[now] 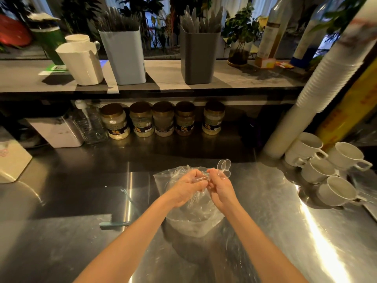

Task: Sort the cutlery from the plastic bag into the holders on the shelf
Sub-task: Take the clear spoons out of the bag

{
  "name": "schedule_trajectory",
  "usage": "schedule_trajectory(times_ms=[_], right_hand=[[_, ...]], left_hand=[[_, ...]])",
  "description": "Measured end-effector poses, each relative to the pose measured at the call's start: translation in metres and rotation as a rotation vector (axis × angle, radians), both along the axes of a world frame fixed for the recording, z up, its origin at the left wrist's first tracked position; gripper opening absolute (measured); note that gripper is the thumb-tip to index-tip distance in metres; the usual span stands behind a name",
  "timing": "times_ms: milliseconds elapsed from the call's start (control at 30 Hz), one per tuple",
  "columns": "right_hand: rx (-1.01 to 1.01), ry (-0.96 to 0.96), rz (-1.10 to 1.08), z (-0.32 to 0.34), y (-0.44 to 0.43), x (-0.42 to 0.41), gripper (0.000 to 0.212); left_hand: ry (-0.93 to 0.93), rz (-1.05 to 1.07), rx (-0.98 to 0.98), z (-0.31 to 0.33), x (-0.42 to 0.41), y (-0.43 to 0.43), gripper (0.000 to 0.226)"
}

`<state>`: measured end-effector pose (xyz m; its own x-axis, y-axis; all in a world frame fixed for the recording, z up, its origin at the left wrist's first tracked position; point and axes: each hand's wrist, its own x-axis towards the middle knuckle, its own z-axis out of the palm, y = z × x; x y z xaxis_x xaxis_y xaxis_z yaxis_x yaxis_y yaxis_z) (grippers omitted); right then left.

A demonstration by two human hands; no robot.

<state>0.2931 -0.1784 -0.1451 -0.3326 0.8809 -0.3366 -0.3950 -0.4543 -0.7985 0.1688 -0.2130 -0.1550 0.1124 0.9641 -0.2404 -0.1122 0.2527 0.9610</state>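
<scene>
Bare arms (pixel 132 242) reach across a brushed steel counter (pixel 61 231) to a clear, crumpled plastic bag (pixel 193 217) lying flat on it. Both hands meet just above the bag's far end. The left hand (pixel 187 186) has its fingers curled, pinching the handles of a small bunch of clear plastic spoons (pixel 224 166). The right hand (pixel 219 186) grips the same bunch from the other side. Three rounded bowls show, fanned out just beyond the right hand's knuckles. More clear pieces lie inside the bag, too blurred to count.

Beyond the bag, on the raised shelf (pixel 244 78), stand two tall, square-sided plastic holders. The pale blue holder (pixel 124 56), beyond and left of the bag, bristles with thin upright pieces too blurred to name. The dark grey holder (pixel 199 56), straight beyond the bag, carries translucent blade-shaped cutlery. One white jug (pixel 81 62) sits further left.

Under the shelf, beyond the bag, five round jars (pixel 163 120) with brown lids line up side by side. Right of the bag cluster four glossy white mugs (pixel 336 190), and one long ribbed stack of white cups (pixel 326 78) leans above them. Left of the bag lies one thin teal strip (pixel 114 223).
</scene>
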Motion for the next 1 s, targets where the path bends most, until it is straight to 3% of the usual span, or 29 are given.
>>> schedule_trajectory(times_ms=[133, 333, 400, 567, 667, 767, 900, 1000], right_hand=[[0.014, -0.144, -0.057, 0.007, 0.000, 0.001, 0.032], [-0.042, 0.027, -0.217, 0.014, 0.015, 0.013, 0.047], [-0.074, 0.014, -0.198, 0.017, 0.014, 0.016, 0.045], [-0.039, -0.224, 0.019, 0.015, 0.005, 0.012, 0.025], [0.092, -0.299, 0.116, 0.010, 0.000, 0.011, 0.009], [0.303, -0.469, 0.155, 0.010, 0.003, 0.014, 0.022], [0.594, -0.664, 0.385, 0.019, 0.006, 0.019, 0.023], [0.721, -0.820, 0.557, 0.019, 0.012, 0.019, 0.024]], left_hand=[[-0.022, 0.048, -0.061, 0.000, -0.008, -0.006, 0.010], [-0.282, 0.188, -0.080, 0.006, -0.021, -0.013, 0.013], [-0.395, 0.223, -0.083, 0.010, -0.024, -0.012, 0.013], [-0.587, 0.234, -0.063, 0.019, -0.027, -0.010, 0.024], [-0.714, 0.135, -0.075, 0.019, -0.028, -0.009, 0.050], [-0.772, 0.062, -0.140, 0.018, -0.032, -0.008, 0.058], [-0.803, 0.018, -0.314, 0.025, -0.035, -0.007, 0.054], [-0.776, 0.082, -0.413, 0.028, -0.036, -0.002, 0.030]])
